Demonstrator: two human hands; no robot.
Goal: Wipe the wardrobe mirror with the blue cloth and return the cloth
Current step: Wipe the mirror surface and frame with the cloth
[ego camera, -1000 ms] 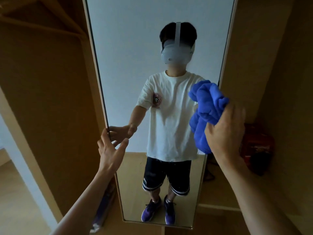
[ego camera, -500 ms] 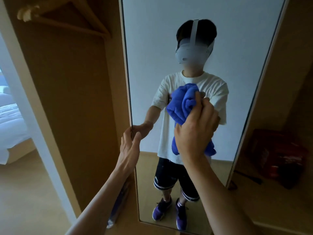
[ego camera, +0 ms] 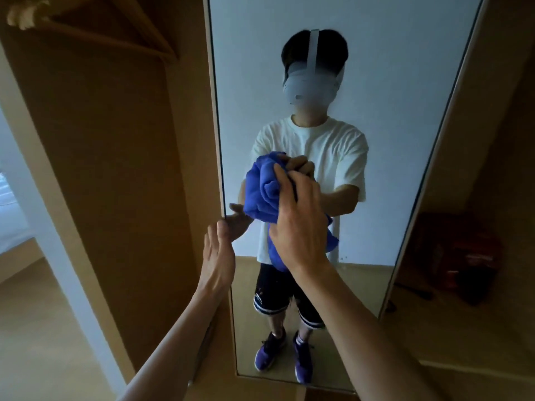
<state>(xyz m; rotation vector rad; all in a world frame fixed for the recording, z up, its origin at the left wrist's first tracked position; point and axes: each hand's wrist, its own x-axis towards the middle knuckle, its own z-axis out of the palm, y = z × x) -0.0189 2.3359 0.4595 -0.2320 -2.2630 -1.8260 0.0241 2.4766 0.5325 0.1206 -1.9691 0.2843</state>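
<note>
Currently pressing bunched blue cloth (ego camera: 262, 192) against mirror (ego camera: 390, 125) near its left edge, right hand (ego camera: 295, 227) closed around it. Left hand (ego camera: 217, 253) open, fingers (ego camera: 221, 227) bracing mirror's frame. Risks: loose tail dragging streaks; uneven pressure swinging the panel.

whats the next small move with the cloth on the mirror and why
Probably drag the blue cloth down or back to the right across the glass. The right hand presses the bunched cloth against the wardrobe mirror close to its left edge, so little glass is left on that side. The left hand is braced open at that edge, seemingly steadying the panel.
</note>
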